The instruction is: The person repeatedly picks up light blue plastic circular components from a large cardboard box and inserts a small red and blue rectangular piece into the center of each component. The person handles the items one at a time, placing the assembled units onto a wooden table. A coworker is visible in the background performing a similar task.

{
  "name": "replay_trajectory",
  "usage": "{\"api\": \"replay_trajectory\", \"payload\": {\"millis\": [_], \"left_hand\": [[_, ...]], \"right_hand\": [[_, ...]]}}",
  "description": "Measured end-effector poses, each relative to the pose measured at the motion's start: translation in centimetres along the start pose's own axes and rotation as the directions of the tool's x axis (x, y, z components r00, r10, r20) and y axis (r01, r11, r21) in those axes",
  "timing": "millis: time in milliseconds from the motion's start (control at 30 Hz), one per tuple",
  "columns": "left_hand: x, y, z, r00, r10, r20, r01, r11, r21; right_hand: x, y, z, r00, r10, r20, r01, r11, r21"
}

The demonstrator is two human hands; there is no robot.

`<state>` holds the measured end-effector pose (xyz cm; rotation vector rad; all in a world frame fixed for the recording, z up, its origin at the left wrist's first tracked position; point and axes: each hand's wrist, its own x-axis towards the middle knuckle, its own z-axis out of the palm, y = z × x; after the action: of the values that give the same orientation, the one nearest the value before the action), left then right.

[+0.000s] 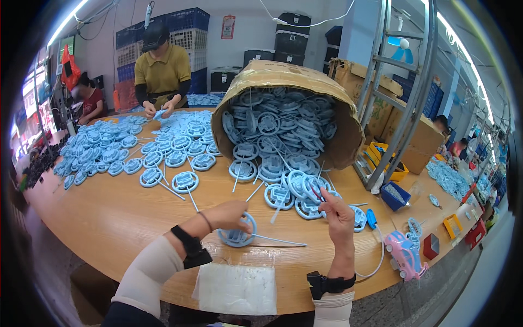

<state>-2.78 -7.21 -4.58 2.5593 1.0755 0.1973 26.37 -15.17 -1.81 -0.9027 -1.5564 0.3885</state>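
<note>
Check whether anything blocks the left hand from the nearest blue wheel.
Nothing visible does: the left hand touches the blue wheel directly. The pile of wheels lies farther back on the table, not between them.

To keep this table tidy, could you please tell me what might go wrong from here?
The carton lies on its side, packed with blue wheel-shaped parts, so some might slide out. The pink toy car sits near the edge of the table and could be knocked off. The white cable loops beside the right hand and might snag.
</note>
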Motion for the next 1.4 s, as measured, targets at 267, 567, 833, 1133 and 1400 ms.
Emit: {"api": "replay_trajectory", "payload": {"millis": [267, 567, 833, 1133, 1400], "left_hand": [[-8.2, -1.1, 2.6, 0.856, -0.48, -0.192, -0.103, 0.206, -0.973], [-6.5, 0.4, 6.9, 0.683, -0.693, -0.233, -0.398, -0.085, -0.914], [-6.7, 1.7, 6.2, 0.7, -0.689, -0.188, -0.357, -0.11, -0.927], [-6.3, 2.0, 6.5, 0.733, -0.657, -0.18, -0.367, -0.159, -0.917], [-6.8, 2.0, 6.3, 0.768, -0.622, -0.15, -0.315, -0.163, -0.935]], "right_hand": [[-0.2, -1.4, 2.3, 0.985, -0.078, 0.155, 0.074, 0.997, 0.035], [-2.2, -0.4, 9.4, 0.772, -0.112, 0.625, 0.314, 0.923, -0.222], [-1.5, 1.8, 10.4, 0.747, -0.092, 0.659, 0.293, 0.934, -0.202], [-1.3, 0.9, 10.6, 0.725, -0.095, 0.682, 0.243, 0.962, -0.124], [-1.3, 0.1, 10.6, 0.737, -0.121, 0.665, 0.304, 0.938, -0.167]]}}
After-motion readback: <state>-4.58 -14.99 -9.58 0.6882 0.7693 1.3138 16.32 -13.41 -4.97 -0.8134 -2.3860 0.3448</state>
